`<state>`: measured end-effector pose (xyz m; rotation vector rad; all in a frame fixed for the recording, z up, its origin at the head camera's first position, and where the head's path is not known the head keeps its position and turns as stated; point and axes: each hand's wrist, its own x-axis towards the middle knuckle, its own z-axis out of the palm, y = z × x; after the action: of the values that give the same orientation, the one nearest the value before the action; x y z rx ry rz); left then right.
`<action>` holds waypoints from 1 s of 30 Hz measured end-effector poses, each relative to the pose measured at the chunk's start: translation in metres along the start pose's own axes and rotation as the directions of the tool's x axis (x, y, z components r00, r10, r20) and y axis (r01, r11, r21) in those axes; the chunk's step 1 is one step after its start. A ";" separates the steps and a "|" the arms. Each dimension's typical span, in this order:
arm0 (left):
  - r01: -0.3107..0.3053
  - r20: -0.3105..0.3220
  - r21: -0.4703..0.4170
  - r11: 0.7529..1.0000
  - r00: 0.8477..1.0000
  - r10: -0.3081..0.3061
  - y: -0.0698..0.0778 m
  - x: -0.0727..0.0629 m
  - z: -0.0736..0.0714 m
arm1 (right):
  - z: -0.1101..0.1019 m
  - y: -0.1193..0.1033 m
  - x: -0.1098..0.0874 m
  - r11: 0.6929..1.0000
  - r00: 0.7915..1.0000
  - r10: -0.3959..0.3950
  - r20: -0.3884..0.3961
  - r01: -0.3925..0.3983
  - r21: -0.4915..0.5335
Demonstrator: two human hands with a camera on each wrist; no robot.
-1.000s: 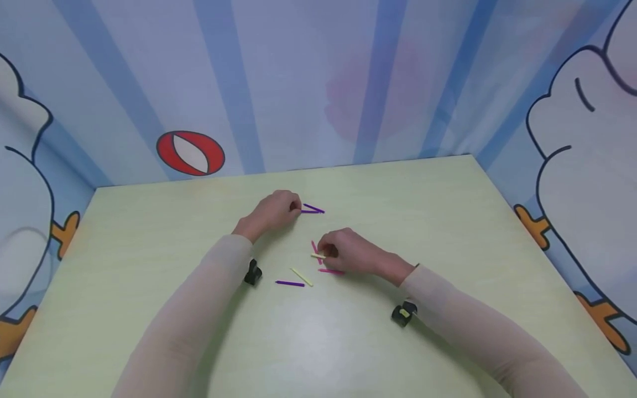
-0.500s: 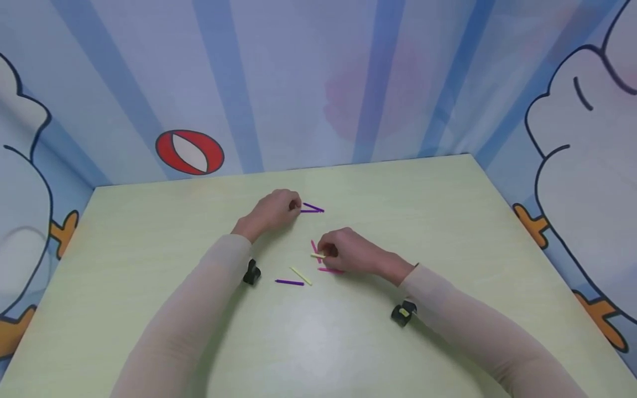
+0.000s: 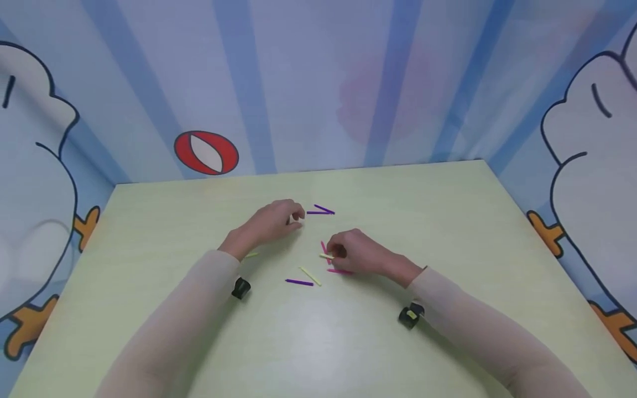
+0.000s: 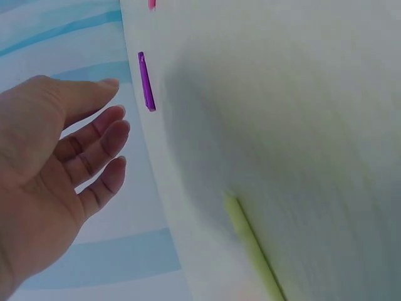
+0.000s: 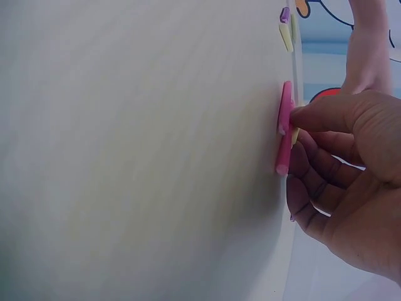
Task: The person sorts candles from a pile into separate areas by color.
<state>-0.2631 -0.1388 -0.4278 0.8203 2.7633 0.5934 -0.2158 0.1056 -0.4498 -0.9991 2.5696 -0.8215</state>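
My left hand (image 3: 276, 221) hovers left of two thin purple sticks that meet in a sharp angle, the flat one (image 3: 318, 213) nearest its fingertips. Its fingers are loosely bent and nothing is between them. In the left wrist view a purple stick (image 4: 146, 81) lies beyond the thumb, and a yellow-green stick (image 4: 254, 251) lies closer to the camera. My right hand (image 3: 355, 251) pinches a short pale yellow stick (image 3: 325, 256) between thumb and fingers, across a pink stick (image 3: 323, 245). A second pink stick (image 3: 340, 271) lies below this hand, partly covered by it.
Nearer me on the pale table (image 3: 318, 342), a yellow stick (image 3: 310, 276) lies beside a purple stick (image 3: 299, 282). Another yellow-green stick (image 3: 252, 255) shows partly behind my left wrist. Printed fabric walls (image 3: 308, 83) enclose the table's back and sides.
My left hand has drawn back from the purple sticks, left and toward me, with its fingers spreading. The right hand keeps its hold on the yellow stick. The head view has shifted slightly.
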 end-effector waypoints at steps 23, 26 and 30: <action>-0.106 0.123 -0.138 0.985 0.985 0.123 0.019 -0.048 0.024 | -0.001 0.001 -0.002 1.000 1.000 -0.007 -0.009 0.007 0.009; -0.134 0.118 -0.133 0.982 0.982 0.150 0.019 -0.048 0.027 | -0.001 0.001 -0.002 1.000 1.000 -0.010 -0.017 0.010 0.012; -0.135 0.128 -0.120 0.984 0.980 0.150 0.019 -0.048 0.030 | 0.001 0.002 -0.002 1.000 1.000 -0.013 -0.019 0.014 0.017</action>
<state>-0.2051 -0.1414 -0.4434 0.9999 2.5390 0.6820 -0.2149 0.1079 -0.4513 -1.0093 2.5695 -0.8596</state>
